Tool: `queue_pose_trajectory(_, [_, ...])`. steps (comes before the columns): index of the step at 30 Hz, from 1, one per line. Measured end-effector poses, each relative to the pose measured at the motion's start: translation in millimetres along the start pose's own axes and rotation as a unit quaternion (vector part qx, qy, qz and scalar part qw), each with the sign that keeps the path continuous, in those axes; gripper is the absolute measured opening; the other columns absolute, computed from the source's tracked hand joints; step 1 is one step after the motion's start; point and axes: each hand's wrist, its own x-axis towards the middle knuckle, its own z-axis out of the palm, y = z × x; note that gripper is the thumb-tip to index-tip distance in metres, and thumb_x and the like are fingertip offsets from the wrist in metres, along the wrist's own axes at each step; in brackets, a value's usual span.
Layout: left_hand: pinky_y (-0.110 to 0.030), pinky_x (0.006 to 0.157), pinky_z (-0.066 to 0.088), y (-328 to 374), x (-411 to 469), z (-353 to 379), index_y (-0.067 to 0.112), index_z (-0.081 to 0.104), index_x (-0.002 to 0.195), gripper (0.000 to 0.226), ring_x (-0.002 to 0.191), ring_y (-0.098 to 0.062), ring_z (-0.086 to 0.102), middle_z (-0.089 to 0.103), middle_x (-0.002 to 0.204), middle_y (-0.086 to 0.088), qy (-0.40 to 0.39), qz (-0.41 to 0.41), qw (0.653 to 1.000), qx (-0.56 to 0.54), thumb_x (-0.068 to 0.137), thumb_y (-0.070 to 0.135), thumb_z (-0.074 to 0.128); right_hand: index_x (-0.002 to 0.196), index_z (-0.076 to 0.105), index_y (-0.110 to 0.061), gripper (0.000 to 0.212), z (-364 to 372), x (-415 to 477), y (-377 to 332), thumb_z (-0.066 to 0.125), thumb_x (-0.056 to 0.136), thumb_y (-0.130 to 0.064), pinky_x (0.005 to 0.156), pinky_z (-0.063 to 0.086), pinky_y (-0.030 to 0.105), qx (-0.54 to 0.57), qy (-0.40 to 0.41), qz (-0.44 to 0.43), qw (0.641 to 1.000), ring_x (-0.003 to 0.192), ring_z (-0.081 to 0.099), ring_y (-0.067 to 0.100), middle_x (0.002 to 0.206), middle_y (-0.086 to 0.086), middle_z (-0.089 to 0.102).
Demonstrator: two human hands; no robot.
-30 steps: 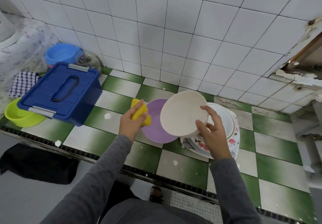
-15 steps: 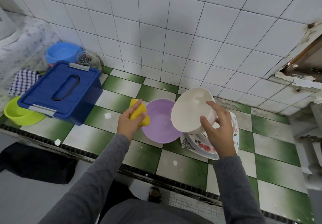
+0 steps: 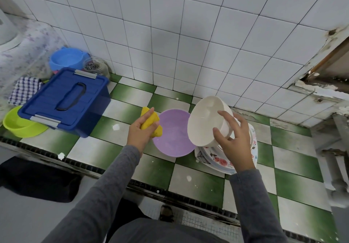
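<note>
Above the stack of flower-printed plates (image 3: pixel 217 157), my right hand (image 3: pixel 234 140) holds the round cream-white bowl (image 3: pixel 205 119) off the counter; thumb on its near rim, fingers spread and curled round its outer wall; it is tipped on edge with its mouth turned left, toward my other hand. My left hand (image 3: pixel 140 131) is closed in a fist round the soft yellow sponge (image 3: pixel 151 122), just beside the bowl, and only the sponge's ends poke out; the rest is buried in my palm.

My right wrist and the cream bowl cover most of the plates, so I cannot count them; the bowl's base is hidden behind my fingers. Between my hands, the shallow purple plastic bowl (image 3: pixel 173 133) sits on the green-and-white checked tile counter (image 3: pixel 292 157), its right edge lost behind the cream bowl.

Well to the left stands the dark blue lidded plastic box (image 3: pixel 64 101); it overlaps the lime-green plastic bowl (image 3: pixel 17 123) and the blue-checked cloth (image 3: pixel 24 89); behind it, a light blue bowl (image 3: pixel 66 59) and a glass jar (image 3: pixel 95 66), contents unclear.
</note>
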Motion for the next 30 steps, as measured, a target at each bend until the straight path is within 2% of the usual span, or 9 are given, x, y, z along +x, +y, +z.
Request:
queue_pose_trajectory(5, [-0.039, 0.091, 0.056, 0.2, -1.3, 0.7, 0.035, 0.059, 0.131, 0.051, 0.113, -0.021, 0.057, 0.053, 0.128, 0.006, -0.002, 0.004, 1.000, 0.000, 0.090, 0.006, 0.069, 0.122, 0.051, -0.051, 0.047, 0.2, -1.9, -4.4, 0.073, 0.089, -0.025, 0.099, 0.049, 0.036, -0.017, -0.008, -0.019, 1.000, 0.124, 0.029, 0.010, 0.152, 0.000, 0.030])
queue_pose_trajectory(10, [-0.035, 0.088, 0.057, 0.3, -1.8, -0.3, 0.037, 0.059, 0.129, 0.051, 0.105, -0.011, 0.058, 0.054, 0.130, 0.004, -0.004, 0.015, 1.000, 0.001, 0.089, 0.007, 0.070, 0.114, 0.046, -0.064, 0.052, 1.0, -1.9, -9.6, 0.074, 0.088, -0.028, 0.093, 0.043, 0.020, -0.032, -0.035, -0.041, 0.998, 0.126, 0.030, 0.012, 0.152, -0.003, 0.027])
queue_pose_trajectory(13, [-0.026, 0.079, 0.059, 1.7, -2.1, 0.5, 0.040, 0.058, 0.126, 0.050, 0.105, -0.013, 0.058, 0.053, 0.128, 0.006, -0.004, 0.015, 1.000, 0.001, 0.090, 0.007, 0.069, 0.112, 0.045, -0.064, 0.055, 0.5, -1.0, -11.6, 0.075, 0.088, -0.025, 0.071, 0.040, -0.005, -0.037, -0.052, -0.048, 0.997, 0.127, 0.031, 0.017, 0.152, -0.002, 0.026])
queue_pose_trajectory(15, [-0.021, 0.072, 0.058, 3.1, -1.8, 0.7, 0.041, 0.059, 0.124, 0.049, 0.108, -0.017, 0.057, 0.052, 0.127, 0.007, -0.004, 0.015, 1.000, -0.001, 0.090, 0.007, 0.069, 0.112, 0.045, -0.064, 0.055, 0.5, -0.7, -12.5, 0.075, 0.087, -0.025, 0.068, 0.036, -0.008, -0.048, -0.055, -0.057, 0.996, 0.130, 0.030, 0.017, 0.152, -0.001, 0.026])
queue_pose_trajectory(18, [-0.027, 0.081, 0.057, 4.0, -0.4, 0.4, 0.042, 0.059, 0.124, 0.049, 0.114, -0.022, 0.056, 0.051, 0.128, 0.007, -0.004, 0.015, 1.000, 0.002, 0.090, 0.008, 0.069, 0.114, 0.049, -0.061, 0.053, -0.4, 0.9, -13.1, 0.076, 0.087, -0.025, 0.078, 0.040, -0.004, -0.059, -0.059, -0.086, 0.993, 0.134, 0.029, 0.021, 0.152, -0.003, 0.024])
queue_pose_trajectory(19, [-0.031, 0.086, 0.056, 3.9, 0.1, 0.2, 0.042, 0.059, 0.124, 0.049, 0.115, -0.022, 0.055, 0.051, 0.128, 0.007, -0.004, 0.014, 1.000, 0.004, 0.090, 0.008, 0.069, 0.115, 0.051, -0.060, 0.051, -0.5, 1.3, -13.2, 0.076, 0.087, -0.025, 0.087, 0.048, 0.006, -0.064, -0.059, -0.098, 0.991, 0.135, 0.029, 0.022, 0.152, -0.004, 0.023])
queue_pose_trajectory(21, [-0.032, 0.088, 0.055, 4.2, 0.5, 0.3, 0.043, 0.059, 0.124, 0.049, 0.114, -0.020, 0.056, 0.052, 0.125, 0.009, -0.005, 0.013, 1.000, 0.001, 0.091, 0.008, 0.069, 0.119, 0.053, -0.059, 0.050, 0.1, 2.5, -11.2, 0.076, 0.086, -0.029, 0.105, 0.049, 0.044, -0.089, -0.054, -0.114, 0.988, 0.138, 0.028, 0.026, 0.152, -0.009, 0.021])
queue_pose_trajectory(23, [-0.026, 0.081, 0.057, 5.1, 0.4, 0.6, 0.042, 0.059, 0.124, 0.049, 0.113, -0.017, 0.058, 0.054, 0.124, 0.010, -0.007, 0.013, 1.000, -0.007, 0.090, 0.007, 0.069, 0.124, 0.049, -0.059, 0.055, 0.7, 3.1, -9.6, 0.076, 0.085, -0.030, 0.108, 0.042, 0.058, -0.107, -0.053, -0.124, 0.985, 0.140, 0.026, 0.028, 0.153, -0.008, 0.020])
queue_pose_trajectory(30, [-0.027, 0.079, 0.056, 5.5, 0.3, 1.0, 0.042, 0.059, 0.124, 0.049, 0.112, -0.020, 0.056, 0.050, 0.127, 0.009, -0.004, 0.010, 1.000, 0.001, 0.090, 0.008, 0.069, 0.126, 0.061, -0.045, 0.053, 4.1, 1.3, -10.9, 0.082, 0.081, -0.026, 0.107, 0.031, 0.047, -0.131, -0.060, -0.190, 0.971, 0.142, 0.026, 0.035, 0.157, 0.011, 0.026])
